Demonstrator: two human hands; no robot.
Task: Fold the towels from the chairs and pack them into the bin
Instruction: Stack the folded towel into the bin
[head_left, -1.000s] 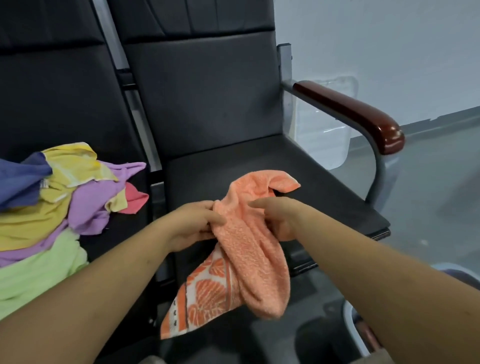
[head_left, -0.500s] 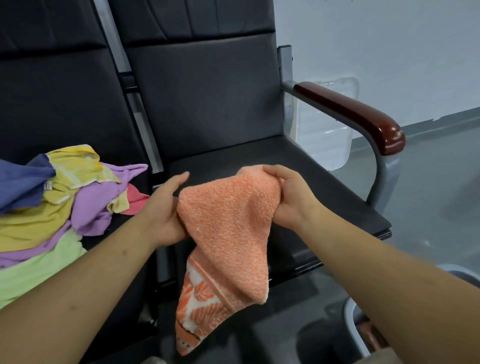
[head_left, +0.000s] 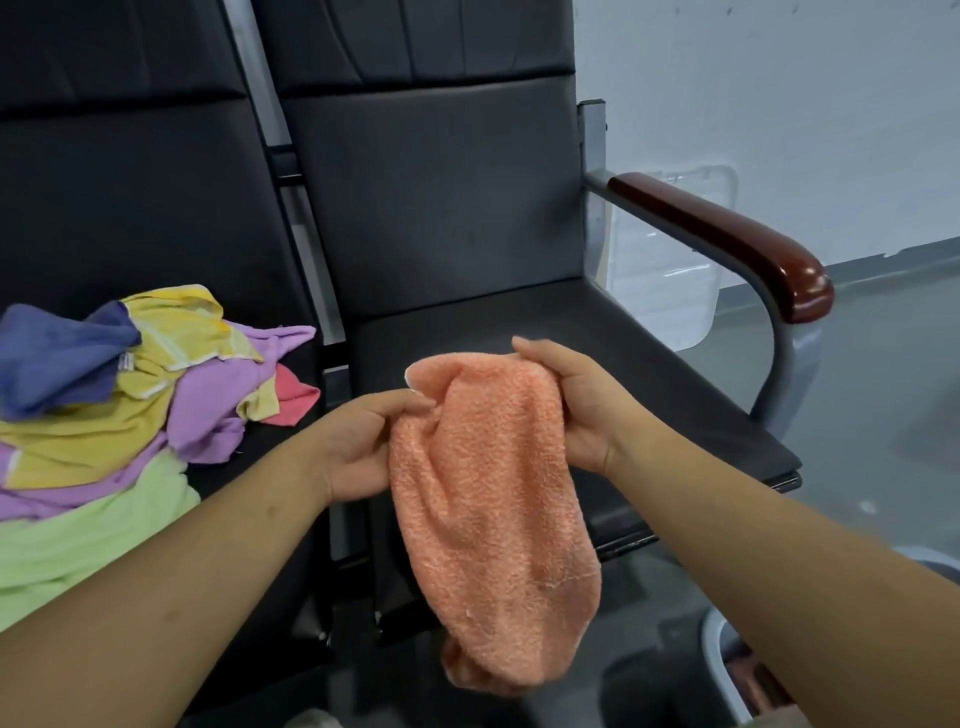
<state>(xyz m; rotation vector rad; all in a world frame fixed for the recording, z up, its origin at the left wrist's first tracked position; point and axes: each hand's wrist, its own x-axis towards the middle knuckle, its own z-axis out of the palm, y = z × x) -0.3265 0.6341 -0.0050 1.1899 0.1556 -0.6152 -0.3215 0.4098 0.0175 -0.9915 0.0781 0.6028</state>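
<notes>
In front of the right-hand chair (head_left: 649, 364), an orange towel (head_left: 488, 499) hangs doubled between both hands. The left hand (head_left: 363, 447) pinches its upper left edge; the right hand (head_left: 576, 410) grips the upper right edge, fingers curled over the cloth. A pile of coloured towels (head_left: 130, 415) lies on the left chair (head_left: 130, 182). The bin (head_left: 719, 670) shows at lower right, part hidden by the right forearm.

The left forearm (head_left: 182, 571) and right forearm (head_left: 779, 561) are bare.
</notes>
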